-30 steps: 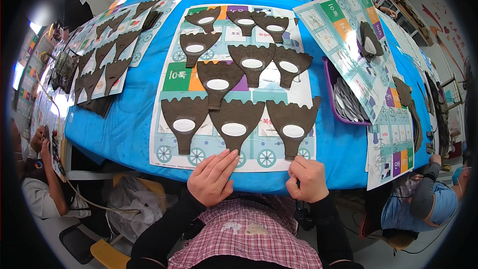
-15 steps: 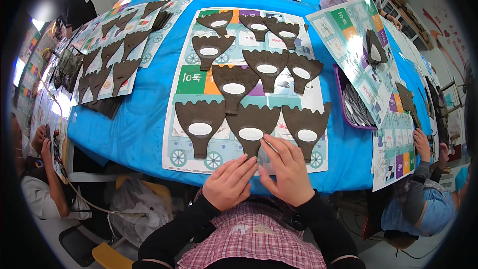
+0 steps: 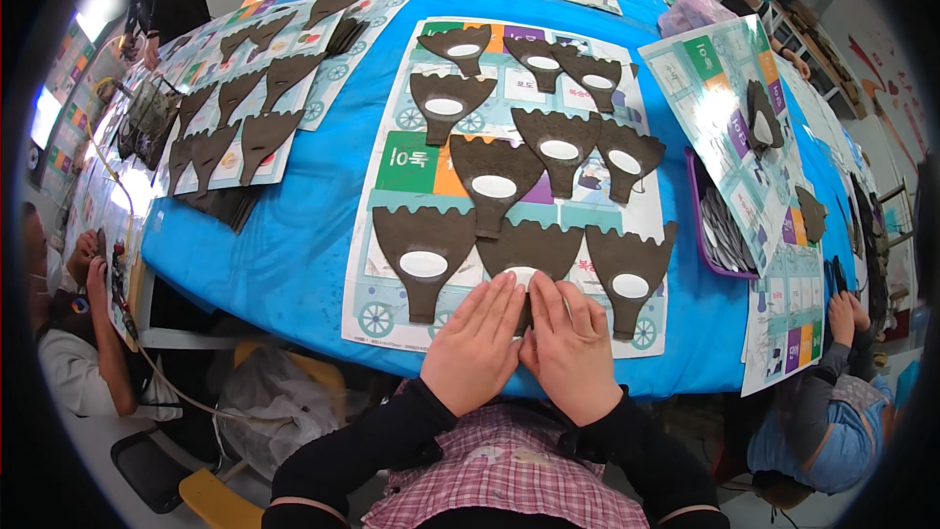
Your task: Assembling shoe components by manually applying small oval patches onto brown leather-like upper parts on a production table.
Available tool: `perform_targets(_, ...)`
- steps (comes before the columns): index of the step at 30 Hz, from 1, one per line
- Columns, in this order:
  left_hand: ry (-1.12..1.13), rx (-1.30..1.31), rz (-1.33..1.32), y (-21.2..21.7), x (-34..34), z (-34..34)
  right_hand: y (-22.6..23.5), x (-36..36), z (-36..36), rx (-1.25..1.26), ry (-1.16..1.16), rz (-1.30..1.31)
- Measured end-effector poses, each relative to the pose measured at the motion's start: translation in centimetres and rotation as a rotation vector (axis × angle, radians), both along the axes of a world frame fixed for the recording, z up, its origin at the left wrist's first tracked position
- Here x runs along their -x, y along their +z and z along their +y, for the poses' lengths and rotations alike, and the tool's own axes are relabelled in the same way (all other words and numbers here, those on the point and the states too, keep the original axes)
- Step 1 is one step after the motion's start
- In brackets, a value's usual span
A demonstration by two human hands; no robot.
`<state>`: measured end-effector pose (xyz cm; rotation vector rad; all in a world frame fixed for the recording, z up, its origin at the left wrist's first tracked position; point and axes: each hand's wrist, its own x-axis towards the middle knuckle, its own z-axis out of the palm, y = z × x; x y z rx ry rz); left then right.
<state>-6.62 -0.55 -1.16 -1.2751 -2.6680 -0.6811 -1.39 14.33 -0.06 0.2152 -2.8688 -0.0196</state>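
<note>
1. One brown piece lies in the middle of the nearest row, between two similar pieces, on a printed sheet.
2. Its white oval is partly covered by fingertips.
3. The left hand and the right hand rest side by side upon it, fingers of each pressed together.
4. The sheet lies on the blue table.
5. To the right is a purple basket, which holds grey pieces.
</note>
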Motion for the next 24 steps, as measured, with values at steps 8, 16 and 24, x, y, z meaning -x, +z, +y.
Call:
perform_targets(8, -0.038, 0.049, 0.118, 0.0, -0.1, 0.1, 0.3, 0.5, 0.3, 0.087, 0.016, 0.017)
perform_targets(16, -0.020, 0.115, 0.198, 0.6, 0.3, 0.7, -0.1, 0.5, 0.9, 0.213, 0.046, 0.047)
perform_targets(24, -0.094, 0.103, 0.235, 2.3, 2.5, 1.3, 1.5, 2.0, 4.5, 0.501, 0.107, 0.062)
